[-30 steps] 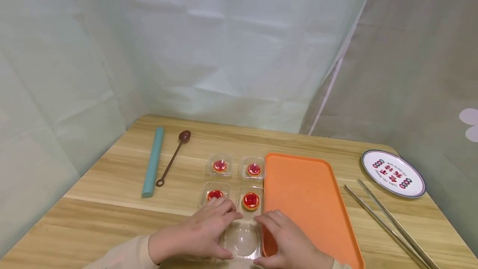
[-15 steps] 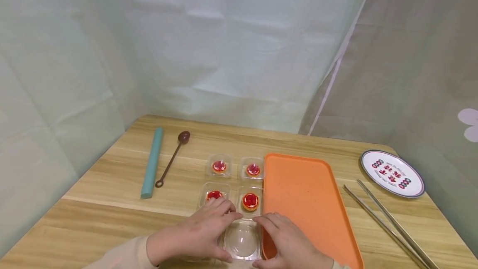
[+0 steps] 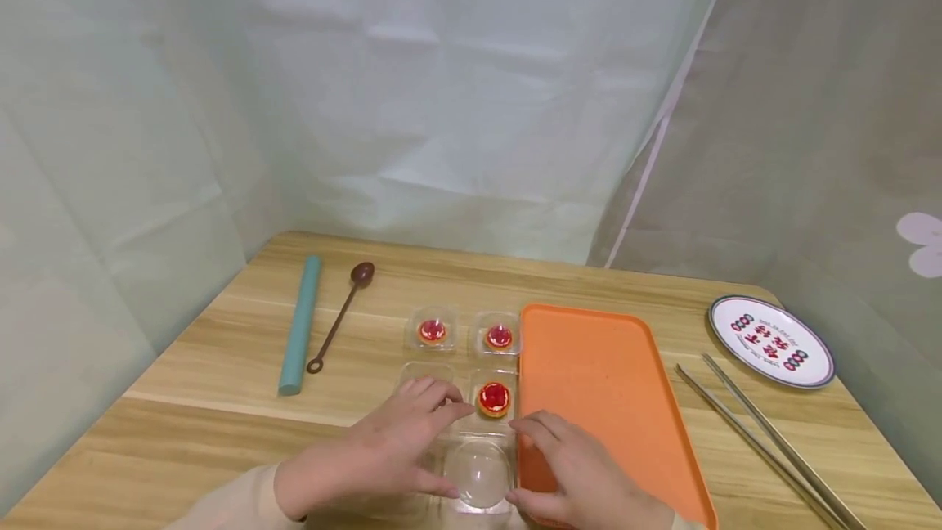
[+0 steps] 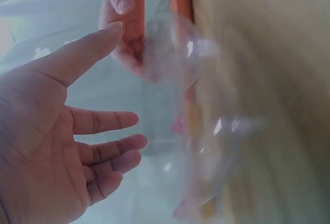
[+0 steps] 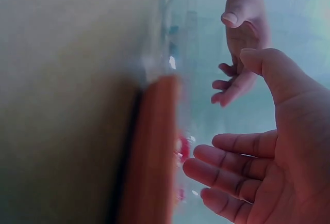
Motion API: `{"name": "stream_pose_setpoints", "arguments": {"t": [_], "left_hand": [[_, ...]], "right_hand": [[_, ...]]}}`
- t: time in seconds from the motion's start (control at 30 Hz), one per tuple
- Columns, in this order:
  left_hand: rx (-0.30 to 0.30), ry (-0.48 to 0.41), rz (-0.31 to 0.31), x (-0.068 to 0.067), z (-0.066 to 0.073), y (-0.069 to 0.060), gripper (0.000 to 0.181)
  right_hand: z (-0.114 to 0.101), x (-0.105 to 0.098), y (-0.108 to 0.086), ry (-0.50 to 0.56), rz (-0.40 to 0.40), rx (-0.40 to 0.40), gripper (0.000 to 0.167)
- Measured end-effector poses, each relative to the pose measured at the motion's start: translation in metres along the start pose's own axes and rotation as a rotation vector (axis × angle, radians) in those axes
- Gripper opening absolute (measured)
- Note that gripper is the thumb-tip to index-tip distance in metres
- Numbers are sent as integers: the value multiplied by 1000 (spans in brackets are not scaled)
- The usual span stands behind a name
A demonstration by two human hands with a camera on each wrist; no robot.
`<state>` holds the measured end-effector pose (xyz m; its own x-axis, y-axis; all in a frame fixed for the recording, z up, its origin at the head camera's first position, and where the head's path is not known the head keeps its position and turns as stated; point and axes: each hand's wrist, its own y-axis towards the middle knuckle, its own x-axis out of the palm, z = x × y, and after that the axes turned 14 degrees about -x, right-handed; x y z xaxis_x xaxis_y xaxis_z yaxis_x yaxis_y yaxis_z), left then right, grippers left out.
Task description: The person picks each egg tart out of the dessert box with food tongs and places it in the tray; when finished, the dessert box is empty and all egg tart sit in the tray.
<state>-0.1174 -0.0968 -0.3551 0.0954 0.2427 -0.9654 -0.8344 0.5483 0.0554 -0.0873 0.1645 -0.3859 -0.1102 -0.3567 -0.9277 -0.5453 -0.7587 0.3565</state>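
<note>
A clear lidded box (image 3: 478,474) stands at the near end of the boxes, beside the orange tray. My left hand (image 3: 383,448) hovers at its left side, fingers spread and holding nothing; in the left wrist view the left hand (image 4: 56,136) shows a bare palm. On the box's other side, over the tray's edge, my right hand (image 3: 581,473) is spread too, and the right wrist view shows that hand (image 5: 273,157) empty. Behind the box sits a red-topped tart (image 3: 494,399) in a clear box. The left hand hides most of the box beside that one.
Two more boxed tarts, one left (image 3: 432,331) and one right (image 3: 499,338), stand farther back. The orange tray (image 3: 596,383) lies right of the boxes, then metal tongs (image 3: 773,440) and a patterned plate (image 3: 773,342). At left are a teal stick (image 3: 300,325) and a brown spoon (image 3: 342,313).
Both hands have drawn slightly away from the near clear box, the left toward the left and the right toward the right. The tart behind the left fingers is now hidden.
</note>
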Motion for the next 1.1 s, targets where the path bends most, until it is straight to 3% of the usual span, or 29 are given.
{"name": "stream_pose_setpoints", "arguments": {"t": [0.23, 0.47, 0.67, 0.97, 1.1], "left_hand": [[-23, -35, 72, -16, -16, 4, 72], [-48, -59, 160, -24, -38, 14, 63], [-63, -23, 226, -32, -62, 26, 62], [-154, -88, 210, -32, -103, 49, 69], [-194, -145, 150, -28, -118, 60, 73]], "right_hand": [[7, -21, 3, 54, 7, 10, 52], [14, -34, 10, -56, 11, -14, 49], [20, -46, 23, -64, 0, -32, 47], [32, -63, 56, -34, -76, -38, 45], [38, -67, 76, -42, -106, -25, 48]]}}
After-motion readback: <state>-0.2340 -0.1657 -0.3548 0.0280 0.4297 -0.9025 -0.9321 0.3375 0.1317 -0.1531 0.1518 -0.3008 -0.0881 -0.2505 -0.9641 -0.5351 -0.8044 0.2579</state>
